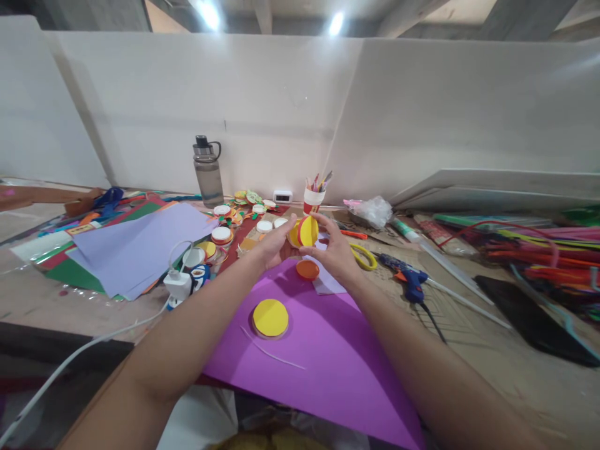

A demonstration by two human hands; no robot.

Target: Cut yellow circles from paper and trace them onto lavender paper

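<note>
A yellow-and-red round piece [308, 232] is held up between both hands, perhaps to be seen better. Its edge is pinched by the right hand's [338, 251] curved fingers; how the left hand's [276, 249] half-hidden fingers are closed cannot be told. Below, a yellow disc [270, 317] is kept on purple paper [342, 362].

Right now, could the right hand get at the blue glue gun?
Probably yes: nothing covers the glue gun, which lies to the right of the right hand, though that hand holds the yellow-and-red piece.
</note>
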